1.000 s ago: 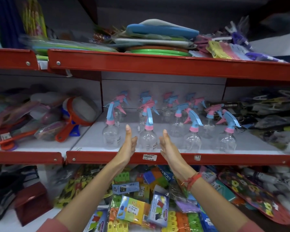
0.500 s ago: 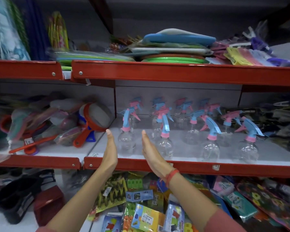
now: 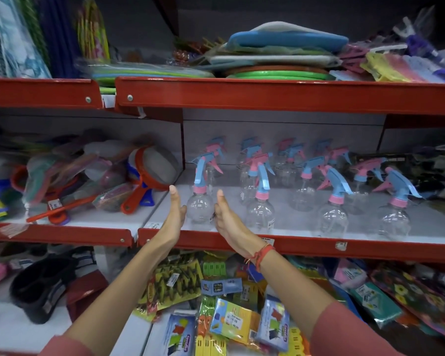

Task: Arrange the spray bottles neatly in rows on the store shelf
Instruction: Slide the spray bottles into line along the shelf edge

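Several clear spray bottles with blue and pink trigger heads stand in rows on the white middle shelf [image 3: 306,228] behind its red front rail. The front-left spray bottle [image 3: 200,204] sits between my two flat hands. My left hand [image 3: 174,217] touches its left side with the thumb, palm facing right. My right hand [image 3: 228,222] presses against its right side, palm facing left. A second front bottle [image 3: 260,209] stands just right of my right hand, and two more front bottles [image 3: 333,214] stand further right. The back rows are blurred and partly hidden.
Orange-handled strainers [image 3: 149,173] and bagged goods crowd the shelf section to the left. The red upper shelf rail [image 3: 280,95] hangs above the bottles. Packets of pegs and boxes [image 3: 229,319] fill the lower shelf beneath my arms. Dark packaged goods [image 3: 432,176] lie at the right.
Both hands shifted left from the second front bottle to the front-left bottle and closed in until they touch its sides. The camera view has moved closer.
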Action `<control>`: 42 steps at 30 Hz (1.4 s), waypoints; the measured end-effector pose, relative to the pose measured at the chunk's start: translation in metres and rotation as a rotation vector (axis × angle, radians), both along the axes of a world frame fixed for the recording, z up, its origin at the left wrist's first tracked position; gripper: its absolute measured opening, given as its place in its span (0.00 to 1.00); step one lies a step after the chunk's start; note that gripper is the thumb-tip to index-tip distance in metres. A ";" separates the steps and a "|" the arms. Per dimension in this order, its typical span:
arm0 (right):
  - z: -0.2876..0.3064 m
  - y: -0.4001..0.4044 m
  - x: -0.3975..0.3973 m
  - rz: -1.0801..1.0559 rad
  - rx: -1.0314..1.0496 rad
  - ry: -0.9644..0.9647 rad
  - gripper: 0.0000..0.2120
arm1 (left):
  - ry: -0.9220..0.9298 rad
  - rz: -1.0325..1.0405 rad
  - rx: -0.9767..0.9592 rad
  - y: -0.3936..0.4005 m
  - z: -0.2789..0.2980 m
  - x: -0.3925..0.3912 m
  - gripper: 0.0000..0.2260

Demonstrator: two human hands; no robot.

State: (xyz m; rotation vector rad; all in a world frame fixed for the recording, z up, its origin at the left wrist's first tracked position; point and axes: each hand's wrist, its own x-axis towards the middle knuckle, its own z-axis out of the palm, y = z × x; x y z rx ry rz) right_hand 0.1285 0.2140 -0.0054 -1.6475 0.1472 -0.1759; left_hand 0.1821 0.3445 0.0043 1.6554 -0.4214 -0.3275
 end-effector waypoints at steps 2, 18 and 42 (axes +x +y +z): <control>0.001 0.000 -0.005 0.011 -0.004 0.002 0.40 | -0.003 -0.015 0.013 0.001 0.002 -0.006 0.59; 0.000 0.000 -0.014 -0.051 -0.112 0.093 0.55 | -0.009 0.019 0.041 0.008 0.003 -0.021 0.61; 0.017 -0.003 -0.007 0.104 0.096 0.087 0.38 | 0.180 0.042 -0.126 0.005 0.014 0.000 0.48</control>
